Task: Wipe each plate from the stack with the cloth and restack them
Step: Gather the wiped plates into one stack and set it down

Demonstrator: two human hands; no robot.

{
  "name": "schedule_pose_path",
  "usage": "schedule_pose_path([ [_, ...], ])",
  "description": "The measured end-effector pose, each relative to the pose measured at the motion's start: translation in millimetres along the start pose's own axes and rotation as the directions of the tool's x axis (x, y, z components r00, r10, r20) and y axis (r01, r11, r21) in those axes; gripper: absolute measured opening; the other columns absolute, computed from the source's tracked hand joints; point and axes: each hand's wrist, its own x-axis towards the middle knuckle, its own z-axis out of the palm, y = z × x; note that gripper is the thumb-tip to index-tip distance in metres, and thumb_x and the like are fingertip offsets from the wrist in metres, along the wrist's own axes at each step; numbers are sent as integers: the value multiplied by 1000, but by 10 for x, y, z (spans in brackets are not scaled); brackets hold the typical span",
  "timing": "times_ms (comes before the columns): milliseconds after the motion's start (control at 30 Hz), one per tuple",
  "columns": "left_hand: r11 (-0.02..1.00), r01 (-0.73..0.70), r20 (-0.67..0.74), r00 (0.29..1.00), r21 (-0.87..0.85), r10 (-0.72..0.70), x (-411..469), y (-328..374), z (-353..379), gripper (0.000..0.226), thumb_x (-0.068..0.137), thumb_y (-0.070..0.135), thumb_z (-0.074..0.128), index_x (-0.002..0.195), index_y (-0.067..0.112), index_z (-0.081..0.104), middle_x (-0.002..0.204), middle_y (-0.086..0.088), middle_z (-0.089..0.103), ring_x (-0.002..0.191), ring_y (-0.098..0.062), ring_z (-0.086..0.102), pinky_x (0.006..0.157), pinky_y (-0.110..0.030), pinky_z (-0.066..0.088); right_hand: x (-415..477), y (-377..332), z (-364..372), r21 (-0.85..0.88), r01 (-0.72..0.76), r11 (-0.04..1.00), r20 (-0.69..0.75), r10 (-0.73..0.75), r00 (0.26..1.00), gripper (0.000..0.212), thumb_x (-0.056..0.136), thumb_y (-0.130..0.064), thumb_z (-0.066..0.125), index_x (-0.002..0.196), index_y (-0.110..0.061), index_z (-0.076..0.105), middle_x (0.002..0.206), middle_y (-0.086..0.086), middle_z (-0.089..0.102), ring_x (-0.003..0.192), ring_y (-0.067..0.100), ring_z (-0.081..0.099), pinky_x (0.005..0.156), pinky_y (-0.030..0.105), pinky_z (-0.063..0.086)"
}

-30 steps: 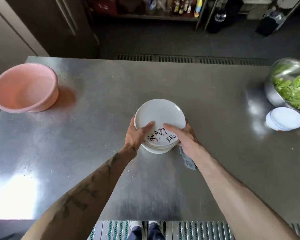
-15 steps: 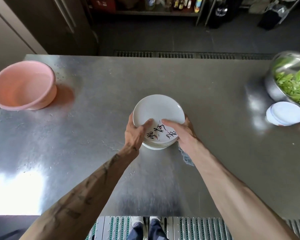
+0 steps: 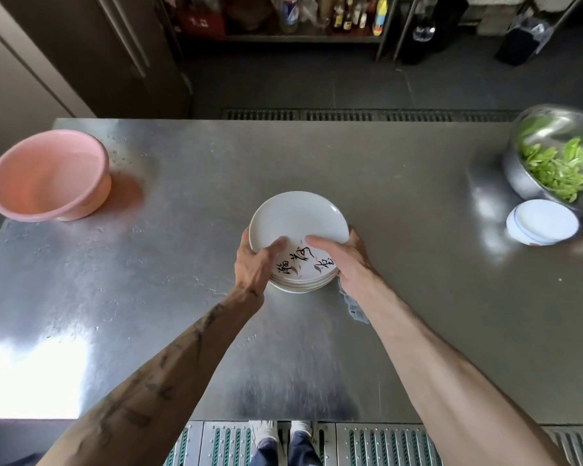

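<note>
— So, where is the stack of round white ceramic plates (image 3: 297, 223)?
— Centre frame, on the brushed-steel bench (image 3: 182, 297). The left hand (image 3: 254, 264) and right hand (image 3: 345, 260) clasp its sides, thumbs over the top rim, probably to steady it. A crumpled grey-blue cloth (image 3: 354, 309) lies under the right wrist.
— Any writing?
— Yes, black brushed characters (image 3: 303, 264) with red flecks, which I can't read.

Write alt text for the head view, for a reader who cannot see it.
The left hand and right hand grip a stack of white plates on a steel table. A grey cloth shows beneath the right wrist. A pink basin stands at left, a metal bowl of greens at right.
</note>
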Motion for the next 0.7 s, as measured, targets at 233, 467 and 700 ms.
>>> schedule_pose_path([
  [233, 996, -27, 11, 1000, -90, 28, -39, -94, -50, 61, 72, 29, 83, 129, 36, 62, 114, -1, 75, 106, -29, 72, 89, -59, 59, -7, 10, -5, -72, 36, 997, 26, -34, 999, 76, 47, -30, 96, 114, -28, 61, 104, -1, 76, 97, 20, 73, 88, 48, 61],
  [467, 992, -47, 52, 997, -119, 54, -17, -59, -49, 63, 72, 27, 84, 130, 34, 59, 113, -1, 75, 103, -30, 73, 85, -56, 61, -57, -28, -34, -76, 29, 997, 2, -28, 1000, 76, 48, -33, 94, 116, -32, 62, 106, -2, 75, 101, 21, 72, 89, 51, 60],
  [700, 989, -18, 92, 995, -148, 32, 21, -93, -86, 60, 72, 27, 84, 127, 38, 61, 113, 1, 75, 102, -28, 73, 73, -43, 61, -74, 0, -43, -118, 45, 992, -34, -50, 998, 70, 48, -38, 94, 109, -34, 61, 106, -5, 74, 100, 18, 71, 85, 44, 61],
])
